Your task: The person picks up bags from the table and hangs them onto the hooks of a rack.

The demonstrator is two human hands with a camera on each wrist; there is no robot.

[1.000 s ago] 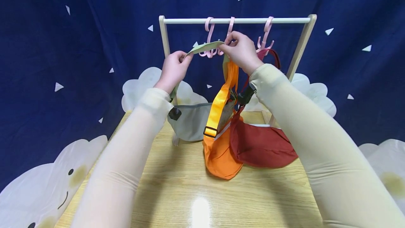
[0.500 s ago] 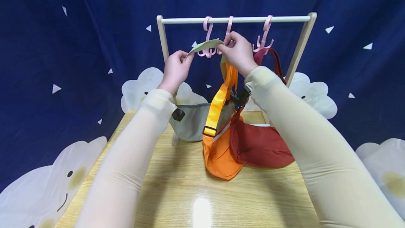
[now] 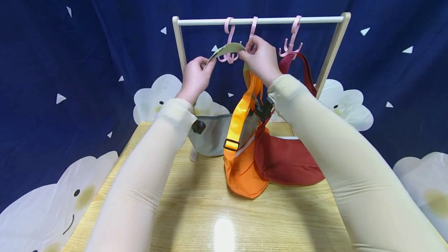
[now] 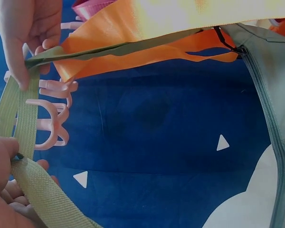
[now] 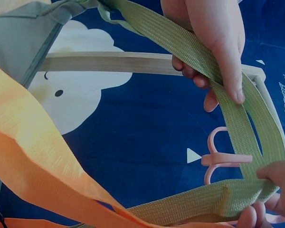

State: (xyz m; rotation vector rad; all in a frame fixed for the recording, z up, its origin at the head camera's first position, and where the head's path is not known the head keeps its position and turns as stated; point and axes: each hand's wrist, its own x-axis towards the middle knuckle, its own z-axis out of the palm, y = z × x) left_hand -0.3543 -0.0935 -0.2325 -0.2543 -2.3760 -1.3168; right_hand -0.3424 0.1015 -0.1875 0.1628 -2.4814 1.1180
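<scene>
Both hands hold a pale green webbing strap [image 3: 229, 49] up in front of the rack's hooks. The left hand [image 3: 195, 77] pinches it at the left, and the right hand [image 3: 261, 59] pinches it farther right and higher. Between them the strap arches, doubled in the wrist views. Its grey-green zippered bag [image 3: 211, 137] hangs below, partly behind an orange strap [image 3: 238, 119]. A pink hook [image 4: 50, 124] lies just beside or behind the strap; whether they touch I cannot tell. The orange strap's upper end is hidden behind the right hand.
A white rail [image 3: 206, 22] on wooden posts carries pink hangers, one at the right [image 3: 293, 42]. A red bag [image 3: 287, 162] hangs by its strap there. An orange bag [image 3: 248, 176] hangs low in the middle. A wooden table [image 3: 196, 213] lies below; a dark blue curtain [image 3: 119, 30] is behind.
The hands have drawn slightly closer together, the right one shifting a little left, and the green strap arches more. Both hands keep their grip; the bags barely move.
</scene>
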